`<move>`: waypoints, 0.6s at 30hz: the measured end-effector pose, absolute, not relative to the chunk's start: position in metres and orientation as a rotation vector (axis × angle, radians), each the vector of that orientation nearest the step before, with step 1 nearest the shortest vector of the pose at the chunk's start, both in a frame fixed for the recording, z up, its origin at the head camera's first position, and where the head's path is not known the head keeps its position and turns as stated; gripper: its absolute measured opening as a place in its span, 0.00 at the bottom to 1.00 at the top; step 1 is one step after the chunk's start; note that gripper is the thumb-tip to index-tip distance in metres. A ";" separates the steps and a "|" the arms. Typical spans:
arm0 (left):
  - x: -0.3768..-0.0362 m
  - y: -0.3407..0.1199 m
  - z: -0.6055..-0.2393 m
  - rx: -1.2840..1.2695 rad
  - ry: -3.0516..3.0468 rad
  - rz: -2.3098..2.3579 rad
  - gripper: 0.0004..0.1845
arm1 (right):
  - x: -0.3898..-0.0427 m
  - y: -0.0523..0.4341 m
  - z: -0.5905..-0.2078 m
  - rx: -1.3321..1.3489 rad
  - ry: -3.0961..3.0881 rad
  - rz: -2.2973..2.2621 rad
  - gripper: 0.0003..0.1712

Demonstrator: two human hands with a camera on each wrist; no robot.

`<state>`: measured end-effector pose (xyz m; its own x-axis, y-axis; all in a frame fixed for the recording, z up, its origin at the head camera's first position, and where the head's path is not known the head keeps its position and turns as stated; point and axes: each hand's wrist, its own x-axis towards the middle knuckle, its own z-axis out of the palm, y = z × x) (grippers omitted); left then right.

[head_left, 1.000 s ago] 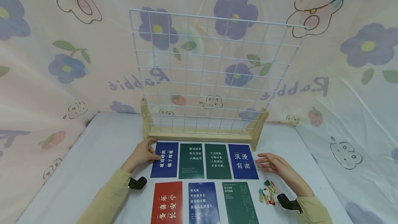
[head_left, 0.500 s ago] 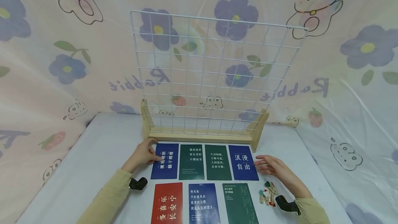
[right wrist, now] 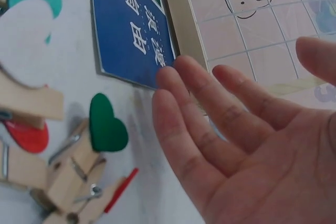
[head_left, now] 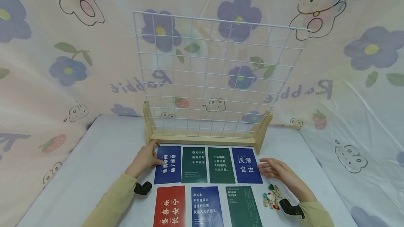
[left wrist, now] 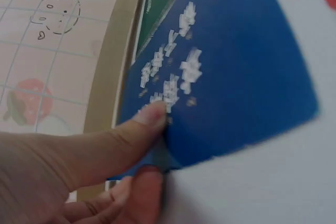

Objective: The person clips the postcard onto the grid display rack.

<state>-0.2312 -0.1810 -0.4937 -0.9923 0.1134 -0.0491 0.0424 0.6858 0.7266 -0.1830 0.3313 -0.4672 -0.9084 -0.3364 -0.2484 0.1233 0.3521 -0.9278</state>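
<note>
My left hand (head_left: 143, 159) pinches the left edge of a blue card (head_left: 168, 171) with white lettering, at the left end of the upper row. In the left wrist view the thumb (left wrist: 149, 116) lies on the card's face and curled fingers (left wrist: 144, 187) are at its edge, partly hidden. At the row's other end, my right hand (head_left: 274, 169) is beside another blue card (head_left: 247, 165). Its fingers are extended and hold nothing. Between these two lie a green card (head_left: 194, 171) and a second green card (head_left: 221, 176).
A white wire grid (head_left: 217, 69) stands in a wooden base (head_left: 202, 139) right behind the upper row. Nearer are a red card (head_left: 169, 197), a blue card (head_left: 206, 216) and a green card (head_left: 243, 213). Small wooden clothespins (head_left: 272, 199) with coloured shapes lie beside my right wrist.
My left hand and the left end of its blue card have shifted very slightly to the right. My right hand has come a little nearer the right-hand blue card.
</note>
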 end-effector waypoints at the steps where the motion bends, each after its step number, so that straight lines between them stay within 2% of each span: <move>1: -0.231 -0.180 -0.493 0.140 2.807 1.185 0.38 | -0.183 0.332 -0.467 -0.180 2.222 -1.578 0.39; 18: -0.231 -0.185 -0.499 0.279 2.819 1.352 0.39 | -0.179 0.346 -0.471 -0.177 2.254 -1.560 0.32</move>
